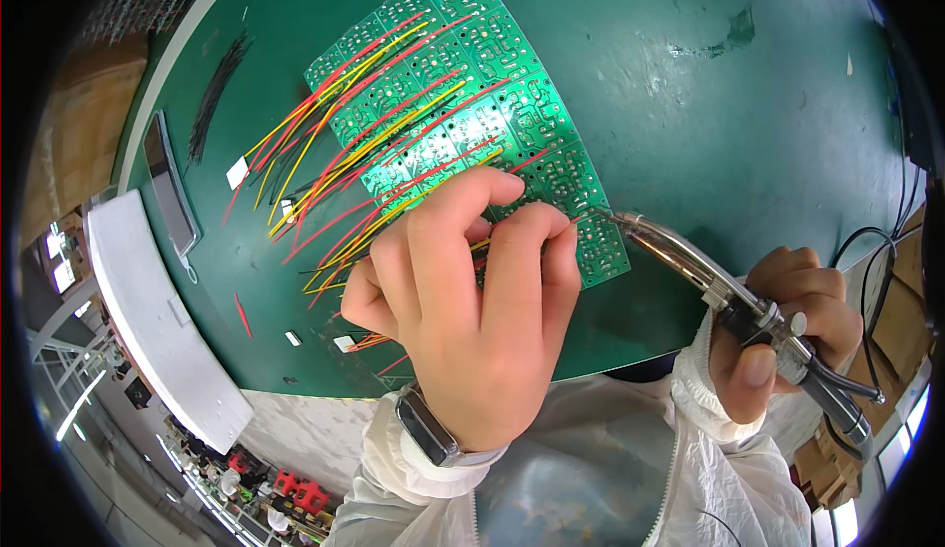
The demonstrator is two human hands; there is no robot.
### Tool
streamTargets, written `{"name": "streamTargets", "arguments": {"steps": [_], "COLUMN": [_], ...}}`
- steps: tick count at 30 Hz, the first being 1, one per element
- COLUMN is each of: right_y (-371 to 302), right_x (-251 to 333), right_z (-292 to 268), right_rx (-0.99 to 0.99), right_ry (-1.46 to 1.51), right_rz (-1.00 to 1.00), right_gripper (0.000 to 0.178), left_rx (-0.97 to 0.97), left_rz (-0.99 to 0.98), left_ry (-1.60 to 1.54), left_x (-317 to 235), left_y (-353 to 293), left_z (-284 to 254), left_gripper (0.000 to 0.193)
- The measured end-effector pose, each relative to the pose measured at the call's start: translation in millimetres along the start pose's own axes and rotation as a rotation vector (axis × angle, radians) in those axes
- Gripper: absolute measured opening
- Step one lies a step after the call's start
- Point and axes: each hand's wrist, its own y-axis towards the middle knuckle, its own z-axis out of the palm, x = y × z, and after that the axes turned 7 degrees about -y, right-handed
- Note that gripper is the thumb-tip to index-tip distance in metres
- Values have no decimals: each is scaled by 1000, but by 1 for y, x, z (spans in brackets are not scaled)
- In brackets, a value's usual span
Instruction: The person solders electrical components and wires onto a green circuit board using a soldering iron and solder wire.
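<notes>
A green circuit board panel (pixel 536 104) lies on the green table, covered in small solder joints. Red, yellow and black wires (pixel 364 124) stretch across it and hang past its left side. My left hand (pixel 463 321) rests over the panel's near part, its thumb and fingers bent and closed on a red wire (pixel 583 217) whose end shows past the fingertips. My right hand (pixel 812 301) is wrapped around a soldering iron (pixel 689 263) with a curved feed tube. The iron's tip meets the panel close to that wire's end; whether they touch is too small to tell.
White connectors (pixel 237 173) sit on the wire ends left of the panel. Farther left are a bundle of black wires (pixel 214 99) and a phone (pixel 172 188). A white slab (pixel 157 321) borders the table's left edge. Black cables (pixel 896 237) and cardboard boxes (pixel 901 321) are at right.
</notes>
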Motion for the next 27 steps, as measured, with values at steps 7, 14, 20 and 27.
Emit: {"name": "streamTargets", "arguments": {"steps": [7, 14, 20, 27], "right_y": [-4, -8, -7, -6], "right_x": [-4, -10, -11, -11], "right_z": [-4, -8, -2, -3], "right_rx": [-104, -64, -104, -108], "right_ry": [-41, -8, -62, -94], "right_rz": [-29, -27, -15, -20], "right_gripper": [37, 36, 36, 36], "left_rx": [-120, -192, -153, -94], "left_rz": [-61, -478, -495, -486], "left_ry": [-198, 298, 183, 148], "left_x": [19, 152, 200, 201], "left_y": [-16, -71, -87, -83], "left_z": [-40, -113, -115, -116], "left_gripper": [12, 13, 10, 8]}}
